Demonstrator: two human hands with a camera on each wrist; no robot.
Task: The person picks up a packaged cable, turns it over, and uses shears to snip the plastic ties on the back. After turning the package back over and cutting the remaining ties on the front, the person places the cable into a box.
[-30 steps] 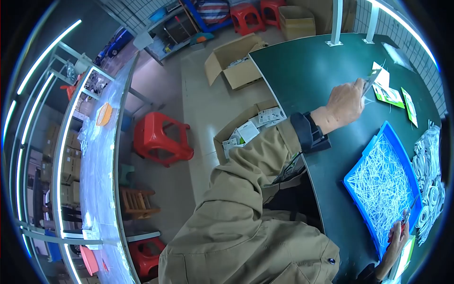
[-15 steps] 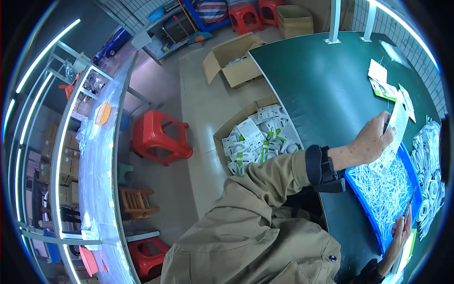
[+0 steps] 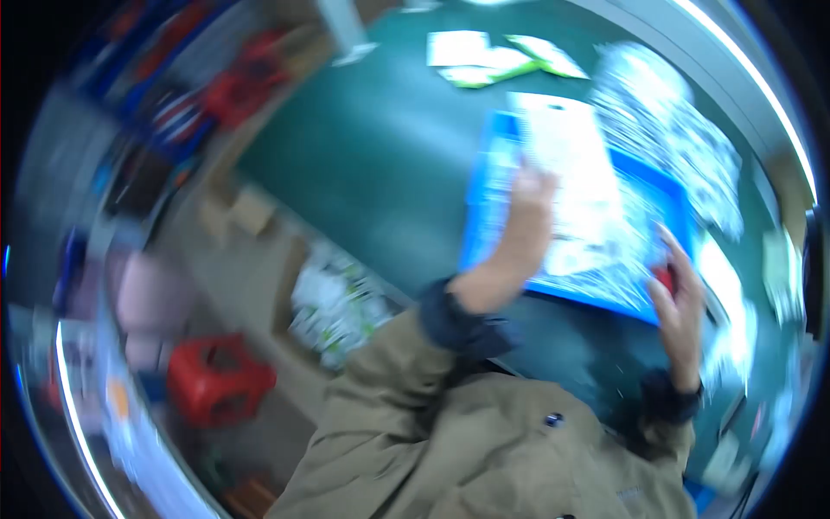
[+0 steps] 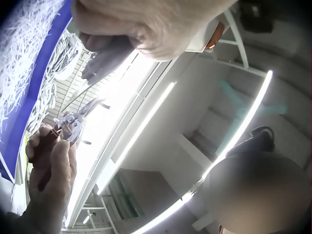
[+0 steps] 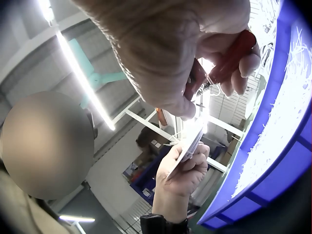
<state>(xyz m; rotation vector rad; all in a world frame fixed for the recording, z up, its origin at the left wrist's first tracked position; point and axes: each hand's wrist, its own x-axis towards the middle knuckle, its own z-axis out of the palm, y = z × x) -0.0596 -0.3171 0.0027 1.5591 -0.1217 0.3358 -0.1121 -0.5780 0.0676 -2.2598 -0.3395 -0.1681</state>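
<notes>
My left hand [image 3: 519,229] pinches a white printed card [image 3: 575,164] over the blue tray [image 3: 579,300], which holds thin white strips. The left wrist view has the left hand [image 4: 141,24] at the top, with the card edge-on below it. To the right, my right hand [image 3: 680,311] grips red-handled cutters [image 3: 664,278] at the tray's right side. Their metal head [image 4: 73,119] points towards the card in the left wrist view. The right wrist view shows the right hand's fingers round the red handles [image 5: 234,53], close to the card [image 5: 183,156] in the left hand [image 5: 184,176].
Green-edged packages [image 3: 484,65] lie on the green table [image 3: 372,156] beyond the tray. Bundled pale cables [image 3: 666,121] lie behind and right of it. A carton of packages [image 3: 337,303] stands left of the table, and a red stool [image 3: 220,379] is on the floor.
The head view has swung towards the tray and is blurred. My left hand has brought the card further over the tray, nearer to the right hand, which still grips the cutters.
</notes>
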